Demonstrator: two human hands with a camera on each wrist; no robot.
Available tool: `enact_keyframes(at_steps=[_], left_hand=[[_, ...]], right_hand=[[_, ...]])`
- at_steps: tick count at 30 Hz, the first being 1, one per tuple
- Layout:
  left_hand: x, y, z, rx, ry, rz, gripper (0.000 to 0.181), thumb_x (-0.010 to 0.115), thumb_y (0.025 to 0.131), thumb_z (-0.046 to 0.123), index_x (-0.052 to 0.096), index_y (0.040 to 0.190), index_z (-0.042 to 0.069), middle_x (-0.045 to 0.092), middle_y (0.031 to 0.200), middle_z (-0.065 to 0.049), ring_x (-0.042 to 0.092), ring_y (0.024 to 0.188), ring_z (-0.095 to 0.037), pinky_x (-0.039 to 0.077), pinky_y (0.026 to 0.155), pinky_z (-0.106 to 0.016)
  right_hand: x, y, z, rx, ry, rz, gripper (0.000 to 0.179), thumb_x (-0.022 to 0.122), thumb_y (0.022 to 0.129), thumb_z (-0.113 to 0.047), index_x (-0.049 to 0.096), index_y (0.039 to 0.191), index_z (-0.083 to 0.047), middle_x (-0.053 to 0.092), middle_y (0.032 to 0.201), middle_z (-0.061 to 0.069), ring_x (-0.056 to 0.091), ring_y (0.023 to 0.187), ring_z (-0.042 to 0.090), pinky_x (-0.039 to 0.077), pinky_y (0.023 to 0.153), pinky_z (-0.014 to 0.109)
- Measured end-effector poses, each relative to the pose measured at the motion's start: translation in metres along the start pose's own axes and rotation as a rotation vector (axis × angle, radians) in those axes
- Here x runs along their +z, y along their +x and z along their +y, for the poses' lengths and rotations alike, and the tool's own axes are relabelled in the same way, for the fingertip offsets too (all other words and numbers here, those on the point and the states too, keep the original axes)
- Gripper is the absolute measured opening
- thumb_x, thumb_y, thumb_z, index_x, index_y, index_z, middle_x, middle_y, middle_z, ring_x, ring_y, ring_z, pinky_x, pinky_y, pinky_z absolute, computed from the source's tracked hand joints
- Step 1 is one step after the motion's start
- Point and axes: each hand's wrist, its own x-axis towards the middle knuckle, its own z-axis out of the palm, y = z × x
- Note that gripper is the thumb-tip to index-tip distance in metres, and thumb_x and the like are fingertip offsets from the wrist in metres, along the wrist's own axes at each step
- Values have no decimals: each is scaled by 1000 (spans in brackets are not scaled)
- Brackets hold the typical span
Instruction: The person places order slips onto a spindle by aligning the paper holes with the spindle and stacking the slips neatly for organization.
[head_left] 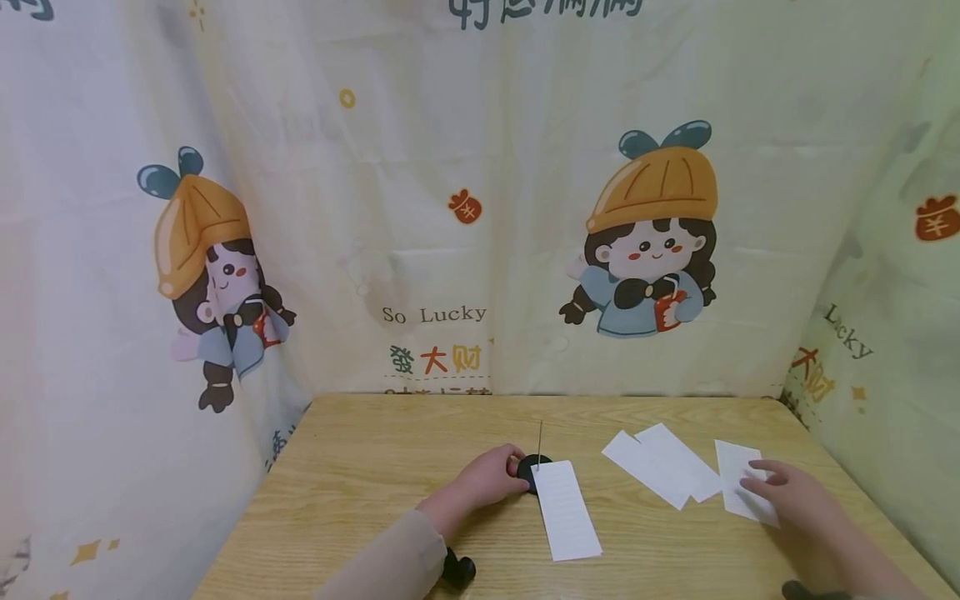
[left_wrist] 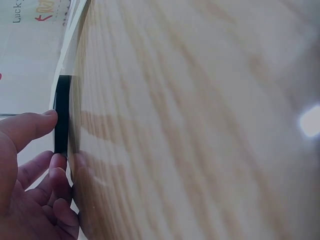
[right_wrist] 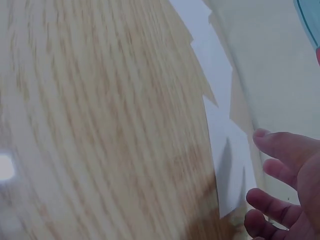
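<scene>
A receipt spike stands on the table, its thin upright needle rising from a round black base. My left hand grips the base's left edge, the thumb and fingers at its rim in the left wrist view. A lined white slip overlaps the base at the needle's foot and extends toward me. On the right, my right hand hovers with parted fingers over a white slip. The right wrist view shows nothing between those fingers, and their shadow falls on the slip.
Two more white slips overlap each other between the spike and my right hand. The wooden table is bordered behind and at the sides by a printed cloth.
</scene>
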Motion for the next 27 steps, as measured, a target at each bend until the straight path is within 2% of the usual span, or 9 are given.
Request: enact_keyframes(at_steps=[2,8,14,19,27], left_hand=[[0,0,1,-3,2,0,39,80,84,26,62,116,13,56,85,6,52,77,-13,44,75,-34],[-2,-2,3,-14,-14,-1,38,80,85,25,62,116,13,56,84,5,52,77,-14,44,74,-35],[-5,-4,6,-14,-23,-3,39,79,85,25,62,117,13,56,84,6,52,76,-14,43,74,-33],[-6,-6,8,-8,-28,-7,39,79,85,24,62,118,11,56,85,5,51,76,-14,42,74,-33],[-7,-6,8,-8,-27,-7,40,79,85,24,61,119,11,56,86,4,51,77,-14,43,75,-34]], right_hand=[[-1,-1,4,22,-10,-12,70,60,97,-45,45,132,14,54,115,43,54,104,57,44,84,62],[-1,2,12,66,-41,-35,78,60,95,-51,41,133,15,53,116,44,55,102,56,43,83,63],[0,3,9,48,-90,-29,84,64,92,-50,40,131,20,51,117,45,49,108,61,41,87,66],[1,3,5,27,-156,-29,86,69,88,-48,43,123,27,54,113,44,48,108,61,41,90,65],[2,6,6,-7,-175,-34,78,71,88,-44,49,120,24,55,110,44,49,107,62,40,90,65]])
